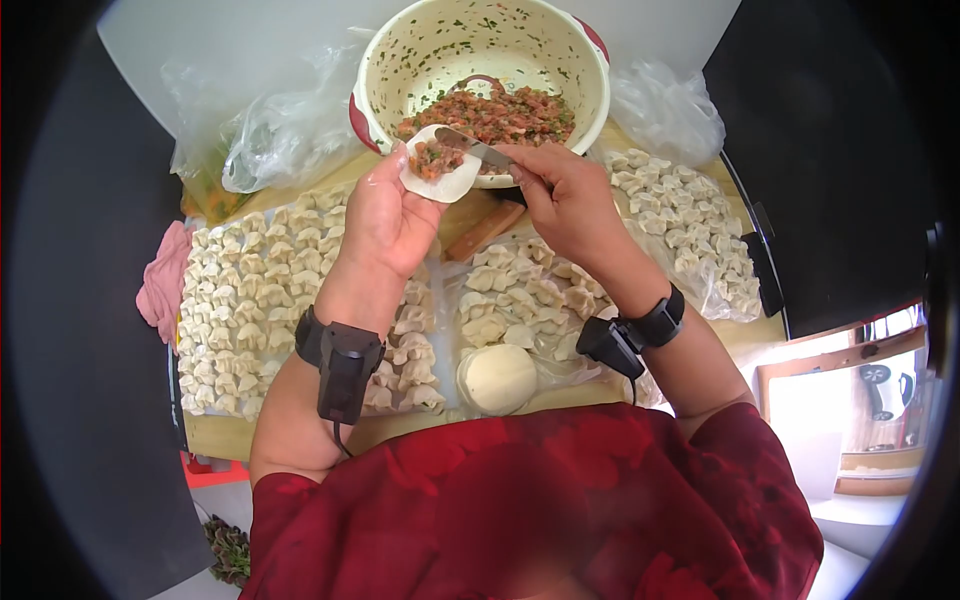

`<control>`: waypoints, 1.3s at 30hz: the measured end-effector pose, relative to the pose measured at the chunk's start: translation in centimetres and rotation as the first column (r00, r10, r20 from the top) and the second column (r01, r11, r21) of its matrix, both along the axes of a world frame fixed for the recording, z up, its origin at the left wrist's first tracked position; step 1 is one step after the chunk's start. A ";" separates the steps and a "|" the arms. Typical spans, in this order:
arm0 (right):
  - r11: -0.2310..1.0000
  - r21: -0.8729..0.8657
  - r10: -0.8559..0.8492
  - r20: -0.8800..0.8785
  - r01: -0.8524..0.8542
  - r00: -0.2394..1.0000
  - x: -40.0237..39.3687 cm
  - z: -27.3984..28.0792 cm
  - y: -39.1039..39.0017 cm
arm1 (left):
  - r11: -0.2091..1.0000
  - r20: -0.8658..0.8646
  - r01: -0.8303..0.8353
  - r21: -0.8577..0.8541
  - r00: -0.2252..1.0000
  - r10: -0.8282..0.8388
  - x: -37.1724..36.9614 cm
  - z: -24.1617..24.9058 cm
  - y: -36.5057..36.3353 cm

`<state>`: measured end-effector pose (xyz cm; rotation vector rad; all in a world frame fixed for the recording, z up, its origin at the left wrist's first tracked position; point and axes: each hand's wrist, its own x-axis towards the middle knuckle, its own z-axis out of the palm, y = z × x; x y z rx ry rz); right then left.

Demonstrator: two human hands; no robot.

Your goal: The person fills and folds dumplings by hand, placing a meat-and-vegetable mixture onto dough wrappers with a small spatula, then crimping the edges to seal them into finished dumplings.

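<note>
My left hand (pixel 385 222) holds a round dumpling wrapper (pixel 443 170) flat on its fingers, with a dab of meat filling on it. My right hand (pixel 562 195) grips a metal knife-like spreader (pixel 470 147) whose blade rests on the filling in the wrapper. Both hands hover just in front of a cream bowl (pixel 590 75) holding chopped meat and greens filling (pixel 490 115). A stack of round wrappers (pixel 497 378) lies near my body. Both wrists wear black strapped devices.
Several rows of folded dumplings (pixel 250 300) cover the wooden table on the left, centre and right (pixel 690 220). A wooden stick (pixel 485 230) lies under my hands. Crumpled plastic bags (pixel 270 130) flank the bowl. A pink cloth (pixel 160 285) hangs at the left edge.
</note>
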<state>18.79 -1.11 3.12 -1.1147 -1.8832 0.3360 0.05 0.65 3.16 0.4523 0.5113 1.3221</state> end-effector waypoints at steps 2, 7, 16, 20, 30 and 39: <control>1.000 0.005 -0.004 -0.005 0.004 1.000 0.1 -0.2 0.3 | 1.000 -0.012 -0.014 -0.006 1.000 0.014 0.2 -0.1 0.3; 0.981 0.095 -0.176 0.064 0.170 0.982 1.5 -0.7 2.7 | 0.994 -0.034 -0.085 -0.066 0.996 0.083 0.9 -0.1 1.0; 0.974 -0.216 -0.112 -0.215 0.065 0.970 1.2 -0.5 2.3 | 0.999 -0.059 -0.004 -0.039 0.998 0.001 0.8 0.2 1.1; 0.964 -0.264 -0.078 -0.237 0.013 0.968 0.9 0.0 1.4 | 1.000 -0.046 0.011 -0.022 0.999 -0.012 0.9 0.2 1.0; 0.958 -0.215 -0.212 -0.093 0.188 0.973 2.6 -0.5 3.0 | 0.997 -0.047 -0.060 -0.038 0.997 0.058 0.6 0.4 1.5; 0.992 0.083 0.102 -0.148 -0.090 0.984 0.0 0.2 0.4 | 0.986 -0.070 0.165 0.023 0.984 -0.163 0.7 0.5 0.1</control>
